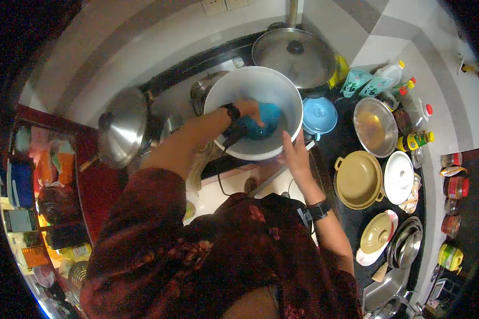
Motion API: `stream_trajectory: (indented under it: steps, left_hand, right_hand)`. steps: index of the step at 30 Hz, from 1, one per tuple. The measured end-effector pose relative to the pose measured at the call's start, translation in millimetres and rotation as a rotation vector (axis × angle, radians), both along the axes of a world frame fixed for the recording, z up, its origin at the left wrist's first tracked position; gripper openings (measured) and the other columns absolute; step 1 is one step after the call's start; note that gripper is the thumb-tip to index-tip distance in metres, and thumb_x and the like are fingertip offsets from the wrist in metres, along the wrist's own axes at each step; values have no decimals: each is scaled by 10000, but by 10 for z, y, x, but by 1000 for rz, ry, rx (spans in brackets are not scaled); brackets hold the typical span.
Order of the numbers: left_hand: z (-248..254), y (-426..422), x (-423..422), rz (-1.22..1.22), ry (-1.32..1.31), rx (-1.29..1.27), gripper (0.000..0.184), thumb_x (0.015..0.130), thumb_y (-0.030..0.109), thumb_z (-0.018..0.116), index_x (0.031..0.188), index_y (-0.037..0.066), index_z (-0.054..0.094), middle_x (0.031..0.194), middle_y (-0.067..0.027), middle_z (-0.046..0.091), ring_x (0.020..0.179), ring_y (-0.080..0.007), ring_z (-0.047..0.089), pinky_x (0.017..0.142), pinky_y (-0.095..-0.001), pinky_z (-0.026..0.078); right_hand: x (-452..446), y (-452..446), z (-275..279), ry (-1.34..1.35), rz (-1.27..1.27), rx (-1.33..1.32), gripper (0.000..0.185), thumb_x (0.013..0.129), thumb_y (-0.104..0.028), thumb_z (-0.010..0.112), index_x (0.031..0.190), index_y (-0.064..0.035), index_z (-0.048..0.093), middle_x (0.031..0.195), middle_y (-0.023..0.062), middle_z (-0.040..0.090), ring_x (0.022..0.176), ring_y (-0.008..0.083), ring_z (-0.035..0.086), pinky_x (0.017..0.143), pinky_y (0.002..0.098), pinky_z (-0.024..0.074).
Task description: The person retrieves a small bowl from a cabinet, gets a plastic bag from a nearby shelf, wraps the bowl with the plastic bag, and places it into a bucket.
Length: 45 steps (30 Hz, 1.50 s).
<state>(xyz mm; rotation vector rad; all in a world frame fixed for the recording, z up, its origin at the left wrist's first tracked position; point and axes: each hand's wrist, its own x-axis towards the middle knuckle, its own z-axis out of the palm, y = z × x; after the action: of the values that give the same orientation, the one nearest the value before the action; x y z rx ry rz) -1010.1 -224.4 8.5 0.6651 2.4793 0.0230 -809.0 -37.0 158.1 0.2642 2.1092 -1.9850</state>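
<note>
Your left arm (189,137) reaches forward and inward, left hand (250,110) angled downward, while your right forearm (331,234) extends ahead, right hand (297,155) open with fingers (288,142) fairly straight

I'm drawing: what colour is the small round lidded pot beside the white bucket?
The pot is light blue (head view).

Home kitchen | lidded pans (294,58) | sauce bottles (416,141) | tiled wall (197,32)

The left hand (248,109) hid part of the blue object (270,118) in the white bucket (223,90), the picture's bottom edge cut off the sink (382,290), and the yellow-capped bottle's (416,141) label was too small to read.
</note>
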Motion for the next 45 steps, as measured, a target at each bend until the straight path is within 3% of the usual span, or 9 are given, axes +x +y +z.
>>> stream_trajectory:
  steps: [10, 12, 16, 18, 22, 28, 33, 38, 45]
  left_hand:
    - [650, -1, 305, 243, -78, 2, 869, 407, 566, 754, 989, -58, 590, 1024, -204, 590, 912, -303, 587, 794, -378, 474]
    - [778, 2, 377, 287, -112, 163, 676, 464, 411, 786, 945, -33, 616, 942, -168, 627, 780, -250, 619, 674, -356, 495]
    - [894, 116, 306, 127, -22, 66, 745, 488, 527, 734, 942, -52, 613, 954, -211, 608, 840, -303, 606, 734, -393, 478]
    - [1367, 90, 448, 23, 81, 321, 699, 578, 502, 693, 1001, -45, 589, 953, -196, 611, 819, -306, 605, 708, -376, 478]
    - [1625, 43, 338, 236, -98, 333, 674, 622, 489, 663, 1039, -33, 565, 951, -184, 610, 812, -302, 603, 714, -353, 475]
    - [1902, -628, 709, -124, 498, 802, 500, 713, 386, 638, 1017, -5, 565, 948, -170, 609, 818, -292, 600, 745, -334, 473]
    - [2206, -926, 1340, 448, 447, 885, 350, 759, 277, 640, 1012, 44, 576, 922, -137, 622, 855, -238, 608, 755, -320, 477]
    - [2149, -1196, 1840, 607, 424, 963, 305, 789, 248, 616, 1011, 43, 574, 915, -126, 625, 850, -203, 608, 747, -306, 477]
    - [1860, -1360, 2453, 874, 329, 884, 272, 819, 218, 585, 1031, 47, 577, 912, -106, 619, 825, -168, 599, 738, -294, 472]
  right_hand:
    - [-28, -53, 10, 48, 14, 28, 561, 876, -336, 437, 1340, -112, 213, 1126, 135, 468, 852, 191, 549, 521, 240, 517]
    - [-22, -34, 6, 70, 27, -10, 549, 881, -350, 424, 1335, -114, 223, 1154, 134, 448, 875, 199, 544, 539, 255, 524]
    - [-71, -13, -215, 180, 20, 16, 557, 879, -372, 423, 1331, -113, 226, 1175, 132, 431, 892, 210, 540, 550, 264, 527]
    - [-40, -28, -27, 19, 20, -38, 556, 877, -389, 429, 1324, -114, 246, 1180, 122, 433, 904, 219, 541, 570, 269, 522]
    - [-73, 55, -49, -28, 79, -20, 556, 878, -397, 433, 1323, -114, 256, 1178, 128, 434, 913, 223, 541, 601, 281, 519]
    - [29, 197, -33, -148, 13, -99, 576, 857, -542, 361, 1136, -43, 428, 958, 79, 517, 758, 184, 602, 605, 267, 470]
    - [115, 397, -225, -160, 43, -41, 642, 857, -533, 387, 1215, 0, 393, 1109, 127, 513, 803, 191, 599, 629, 272, 479]
    - [203, 543, -540, -200, 120, 82, 416, 851, -327, 528, 1117, -10, 492, 890, 76, 601, 659, 134, 594, 515, 228, 451]
    - [366, 606, -861, -241, 473, 236, 390, 835, -235, 566, 1135, 1, 483, 925, 89, 598, 679, 144, 605, 542, 243, 459]
